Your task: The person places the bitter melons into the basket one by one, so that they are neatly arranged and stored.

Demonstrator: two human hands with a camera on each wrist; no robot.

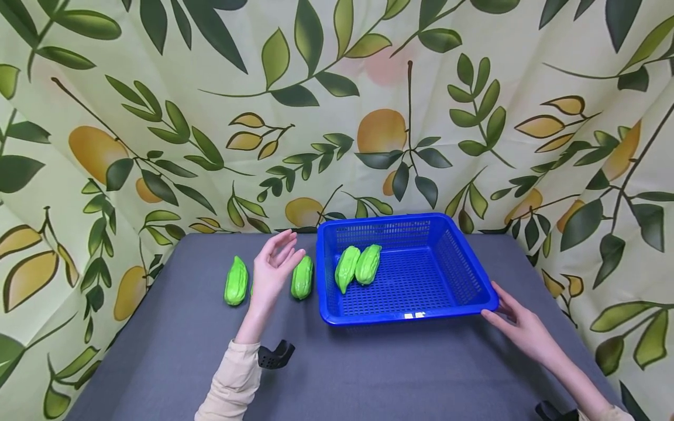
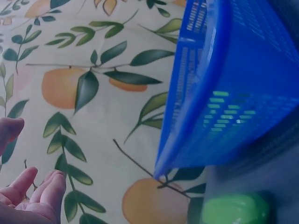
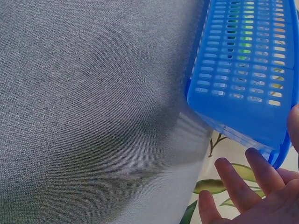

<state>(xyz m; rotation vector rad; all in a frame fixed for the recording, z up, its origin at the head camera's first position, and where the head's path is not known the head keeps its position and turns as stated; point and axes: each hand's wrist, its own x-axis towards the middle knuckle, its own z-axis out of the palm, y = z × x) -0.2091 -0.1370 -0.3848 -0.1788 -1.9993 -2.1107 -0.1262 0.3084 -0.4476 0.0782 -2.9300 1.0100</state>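
A blue plastic basket (image 1: 411, 318) with perforated walls holds two ridged green bitter melons (image 1: 347, 269) side by side at its left end. My right hand (image 1: 521, 327) holds the basket's front right corner, thumb on the front and fingers along the right side. To the left, my left hand (image 1: 274, 263) is raised above the table with nothing in it, its fingers loosely bent and apart. One bitter melon (image 1: 302, 278) lies between that hand and the basket, another (image 1: 236, 282) lies left of the hand. A green sliver shows beside the left wrist, mostly hidden behind it.
Everything stands on a grey cloth-covered table (image 1: 389, 374). A leaf-and-fruit patterned curtain (image 1: 326, 146) hangs close behind the basket and along both sides. Black wrist mounts (image 1: 276, 355) sit on the forearms.
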